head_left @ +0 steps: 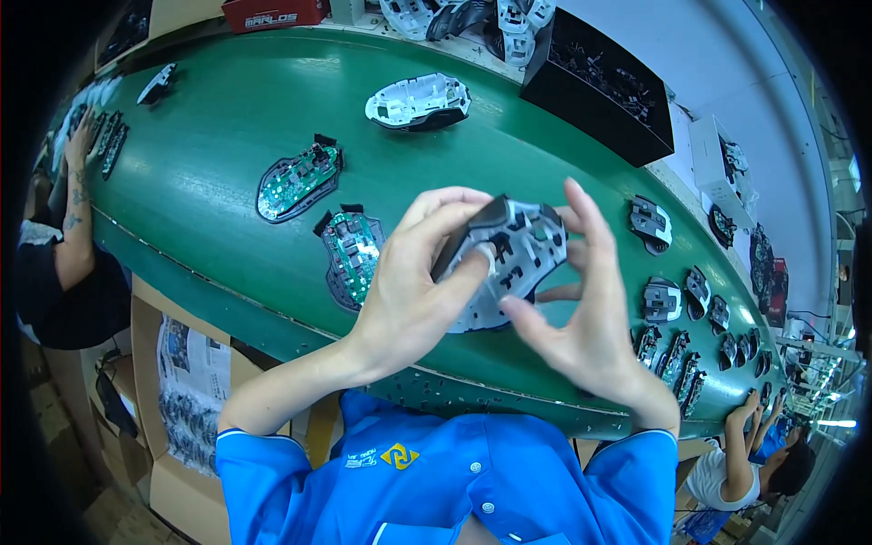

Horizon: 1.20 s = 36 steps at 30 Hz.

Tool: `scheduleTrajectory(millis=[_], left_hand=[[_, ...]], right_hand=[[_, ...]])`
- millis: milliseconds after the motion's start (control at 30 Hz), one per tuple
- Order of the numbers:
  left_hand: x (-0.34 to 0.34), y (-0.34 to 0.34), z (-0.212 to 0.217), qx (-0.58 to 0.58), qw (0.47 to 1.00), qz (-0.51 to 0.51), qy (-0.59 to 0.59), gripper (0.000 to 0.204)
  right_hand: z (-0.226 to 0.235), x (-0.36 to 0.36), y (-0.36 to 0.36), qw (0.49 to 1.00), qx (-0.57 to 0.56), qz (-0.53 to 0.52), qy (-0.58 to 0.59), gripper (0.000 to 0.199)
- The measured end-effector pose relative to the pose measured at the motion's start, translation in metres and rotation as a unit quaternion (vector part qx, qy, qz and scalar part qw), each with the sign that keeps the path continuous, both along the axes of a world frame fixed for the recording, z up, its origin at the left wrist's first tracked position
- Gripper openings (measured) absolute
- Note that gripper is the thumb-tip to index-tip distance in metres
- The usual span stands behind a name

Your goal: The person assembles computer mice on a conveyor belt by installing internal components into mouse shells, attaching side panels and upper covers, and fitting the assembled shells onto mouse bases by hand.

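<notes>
Over the near edge of the green bench, my left hand [404, 272] holds a computer mouse shell [522, 250], its hollow inside turned up. The shell is grey with black sides and ribs moulded inside. My left thumb presses into its inside. Close against the shell's right side, my right hand [586, 304] has its fingers spread, the thumb by the lower edge; whether it touches cannot be made out. Just left of my left hand lies a mouse base with a green circuit board [352, 250]. A second mouse base [300, 182] sits farther off, and a white mouse shell [418, 100] lies beyond.
The green conveyor belt [218, 136] curves across. At the back right stands a black box [599, 86] of small dark parts. Several mouse shells [649, 222] and boards lie to the right. Co-workers sit at both ends; one person's arm [77, 200] reaches in at left.
</notes>
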State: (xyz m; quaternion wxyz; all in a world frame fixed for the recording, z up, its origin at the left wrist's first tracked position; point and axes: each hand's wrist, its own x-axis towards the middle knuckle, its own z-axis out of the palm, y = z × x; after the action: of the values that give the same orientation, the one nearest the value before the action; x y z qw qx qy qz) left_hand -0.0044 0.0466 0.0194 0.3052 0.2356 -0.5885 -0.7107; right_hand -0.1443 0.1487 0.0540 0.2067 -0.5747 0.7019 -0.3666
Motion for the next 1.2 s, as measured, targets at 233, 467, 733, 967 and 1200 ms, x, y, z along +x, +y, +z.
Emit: scheduleTrajectory(millis=[233,467,733,967,1200], left_hand=[[0.003,0.008,-0.006,-0.034,0.999,-0.014,0.038,0.034],[0.021,0.013,0.000,-0.192,0.978,-0.035,-0.079,0.048],[0.020,0.020,-0.005,-0.281,0.957,0.048,-0.049,0.047],[0.024,0.016,-0.009,-0.226,0.972,0.034,-0.053,0.045],[0.024,0.011,-0.015,-0.273,0.960,0.036,-0.058,0.045]], right_hand=[[-0.031,0.024,-0.003,0.983,-0.173,-0.051,0.034,0.084],[-0.015,0.023,0.010,0.979,-0.090,-0.059,-0.172,0.075],[-0.029,0.032,0.009,0.975,-0.186,-0.067,-0.101,0.074],[-0.025,0.042,0.003,0.973,-0.169,-0.072,-0.143,0.069],[-0.032,0.043,-0.004,0.961,-0.180,-0.069,-0.196,0.070]])
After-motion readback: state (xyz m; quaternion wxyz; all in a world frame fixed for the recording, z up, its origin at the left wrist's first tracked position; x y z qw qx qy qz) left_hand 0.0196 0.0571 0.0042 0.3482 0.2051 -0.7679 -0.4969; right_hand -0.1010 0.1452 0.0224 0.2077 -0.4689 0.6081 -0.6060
